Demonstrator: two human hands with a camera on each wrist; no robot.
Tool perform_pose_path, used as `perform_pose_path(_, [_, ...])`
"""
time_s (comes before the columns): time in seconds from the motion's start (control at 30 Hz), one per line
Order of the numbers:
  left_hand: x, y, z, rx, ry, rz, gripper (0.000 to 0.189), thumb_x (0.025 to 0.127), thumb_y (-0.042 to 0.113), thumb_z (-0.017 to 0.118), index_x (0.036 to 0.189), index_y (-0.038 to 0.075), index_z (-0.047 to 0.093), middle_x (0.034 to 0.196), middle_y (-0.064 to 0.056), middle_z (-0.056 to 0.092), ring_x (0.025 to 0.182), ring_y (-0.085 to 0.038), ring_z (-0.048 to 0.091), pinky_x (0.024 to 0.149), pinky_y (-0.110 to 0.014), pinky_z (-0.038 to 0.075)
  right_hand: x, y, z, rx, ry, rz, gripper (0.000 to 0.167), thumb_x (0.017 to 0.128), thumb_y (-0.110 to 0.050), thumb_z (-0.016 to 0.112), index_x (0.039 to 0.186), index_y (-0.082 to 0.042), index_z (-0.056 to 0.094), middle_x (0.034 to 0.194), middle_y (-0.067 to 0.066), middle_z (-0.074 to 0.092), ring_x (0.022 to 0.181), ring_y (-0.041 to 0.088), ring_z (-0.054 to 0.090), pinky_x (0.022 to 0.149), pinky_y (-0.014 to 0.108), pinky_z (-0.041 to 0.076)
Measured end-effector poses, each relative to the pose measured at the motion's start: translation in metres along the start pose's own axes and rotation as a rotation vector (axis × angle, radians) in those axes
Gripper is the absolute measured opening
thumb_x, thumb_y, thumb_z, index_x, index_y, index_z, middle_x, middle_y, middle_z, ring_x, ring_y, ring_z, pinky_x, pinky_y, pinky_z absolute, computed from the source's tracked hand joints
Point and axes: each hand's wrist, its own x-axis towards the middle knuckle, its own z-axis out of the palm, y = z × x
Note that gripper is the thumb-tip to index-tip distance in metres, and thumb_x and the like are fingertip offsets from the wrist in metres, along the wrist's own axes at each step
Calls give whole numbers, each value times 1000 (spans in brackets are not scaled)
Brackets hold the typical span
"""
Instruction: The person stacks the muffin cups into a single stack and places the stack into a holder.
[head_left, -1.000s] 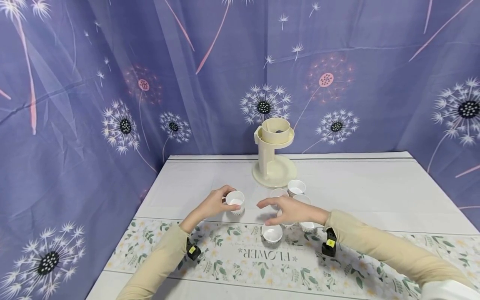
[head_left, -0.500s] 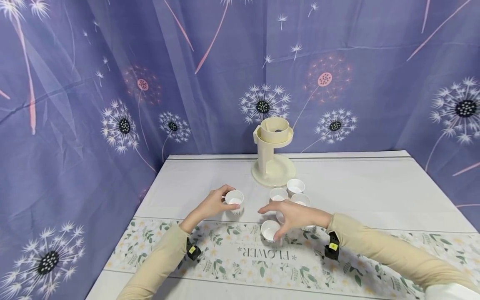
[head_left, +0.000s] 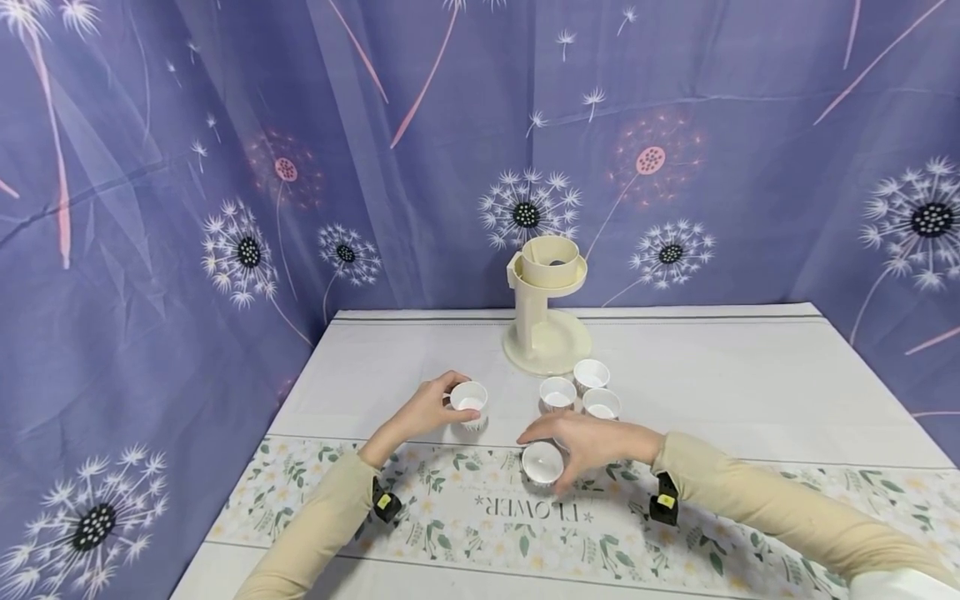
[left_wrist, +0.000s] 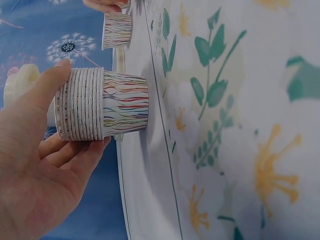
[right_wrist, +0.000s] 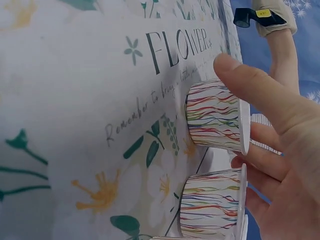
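My left hand (head_left: 427,407) grips a nested stack of paper cups (left_wrist: 102,104) with wavy coloured stripes, thumb on one side and fingers on the other. The stack stands upright on the table, left of centre. To the right, my right hand (head_left: 596,440) has its thumb and fingers curled round a single striped paper cup (head_left: 542,463), at the near end of a group of loose cups. In the right wrist view another striped cup (right_wrist: 212,202) stands beside that one, under the fingers; the hand largely hides it in the head view.
Several loose white cups (head_left: 557,393) stand upright behind my right hand. Farther back is a cream stand (head_left: 532,321) with a round holder on top. A floral runner (head_left: 450,517) crosses the white table (head_left: 712,375); a purple dandelion curtain (head_left: 420,208) hangs behind.
My right hand has come down and toward me, from over the cup group to around the nearest cup. More of the cups behind show. My left hand keeps its place with the stack.
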Motion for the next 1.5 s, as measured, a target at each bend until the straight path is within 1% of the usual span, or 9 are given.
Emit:
perform_pose_path(0.13, [1, 0, 0, -7, 3, -6, 56, 84, 29, 76, 129, 5, 54, 116, -15, 61, 106, -27, 61, 96, -45, 51, 0, 1, 1, -8, -3, 19, 71, 69, -38, 86, 131, -14, 60, 130, 1, 62, 121, 21, 57, 101, 41, 47])
perform_pose_path(0.23, [1, 0, 0, 1, 9, -1, 56, 84, 29, 76, 130, 5, 53, 116, -14, 62, 107, -27, 62, 93, -43, 52, 0, 1, 1, -10, 0, 28, 67, 69, -34, 86, 129, -16, 61, 129, 0, 62, 120, 20, 57, 101, 41, 47])
perform_pose_path(0.4, [1, 0, 0, 9, 11, 0, 56, 84, 30, 76, 129, 5, 54, 114, -14, 62, 107, -27, 61, 91, -43, 53, 1, 1, 2, -32, 22, 13, 66, 70, -36, 86, 127, -14, 62, 126, -1, 64, 119, 20, 58, 103, 42, 45])
perform_pose_path(0.47, [1, -1, 0, 7, 10, -5, 56, 84, 30, 77, 129, 6, 54, 114, -14, 62, 107, -27, 61, 93, -44, 52, 2, 1, 2, -32, 36, 6, 64, 71, -35, 85, 127, -13, 63, 125, 0, 65, 118, 19, 59, 103, 42, 45])
perform_pose_path(0.63, [1, -1, -1, 5, 14, -17, 56, 83, 31, 77, 129, 9, 54, 117, -11, 62, 109, -26, 61, 96, -44, 51, 4, 2, 1, -25, 73, -3, 60, 73, -35, 82, 126, -12, 63, 122, 1, 67, 113, 18, 61, 98, 38, 49])
perform_pose_path(0.77, [1, -1, -1, 3, 17, -8, 54, 84, 32, 77, 128, 9, 55, 116, -10, 62, 108, -26, 61, 94, -43, 52, 6, 3, 1, -20, 95, -5, 58, 77, -36, 79, 127, -12, 63, 121, 2, 66, 110, 18, 62, 94, 35, 51])
perform_pose_path(0.97, [1, -2, 0, 0, 10, 2, 53, 84, 30, 76, 127, 8, 55, 112, -13, 63, 104, -25, 61, 88, -40, 53, 6, 1, -1, 9, 131, -28, 57, 83, -34, 74, 130, -6, 59, 124, 5, 65, 112, 20, 62, 95, 35, 51])
perform_pose_path(1.33, [0, 0, 1, -17, -11, -22, 54, 85, 28, 76, 129, 6, 53, 112, -13, 63, 105, -27, 61, 88, -38, 53, 9, 1, -2, 37, 166, -29, 57, 87, -35, 71, 133, -5, 56, 125, 5, 64, 113, 18, 61, 96, 35, 51])
perform_pose_path(1.5, [1, 0, 1, -13, -10, -19, 55, 85, 28, 76, 129, 6, 53, 111, -13, 63, 105, -27, 60, 88, -39, 53, 9, 3, -2, 37, 185, -28, 58, 88, -35, 70, 135, -4, 54, 127, 5, 62, 115, 19, 60, 97, 36, 50])
